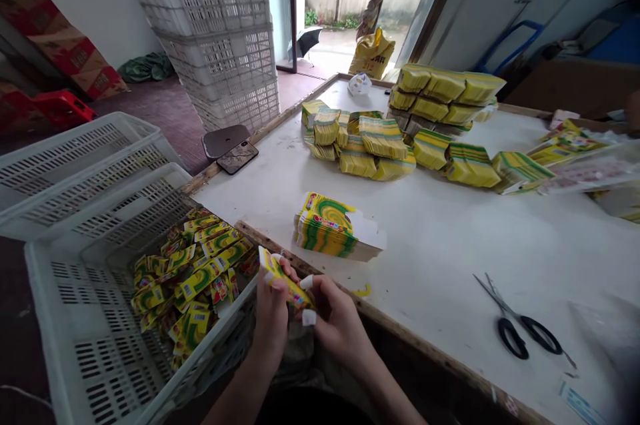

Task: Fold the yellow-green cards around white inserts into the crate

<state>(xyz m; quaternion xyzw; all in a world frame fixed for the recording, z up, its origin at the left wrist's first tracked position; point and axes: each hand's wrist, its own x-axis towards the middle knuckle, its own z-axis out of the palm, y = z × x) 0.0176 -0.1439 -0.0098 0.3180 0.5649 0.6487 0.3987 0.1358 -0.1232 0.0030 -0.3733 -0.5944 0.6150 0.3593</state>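
A small yellow printed carton point(285, 280) is held in front of me at the table's near edge. My left hand point(273, 308) is closed round its left end and side. At the lower right end, my right hand point(343, 321) pinches it between fingertips wearing white covers. Just beyond the hands, a stack of flat yellow-and-green cartons point(327, 225) lies on the table point(425, 265), white flaps to the right. Left of my hands stands a white plastic crate point(107, 358). Many yellow packs point(200, 271) lie jumbled in it.
Bundled cartons point(370, 145) and a higher pile point(445, 95) stand farther back. Black-handled scissors point(510, 318) lie on the right. A phone point(238, 157) rests at the table's left edge. Tall stacked crates point(215, 31) rise behind, and plastic bags point(600, 168) lie far right.
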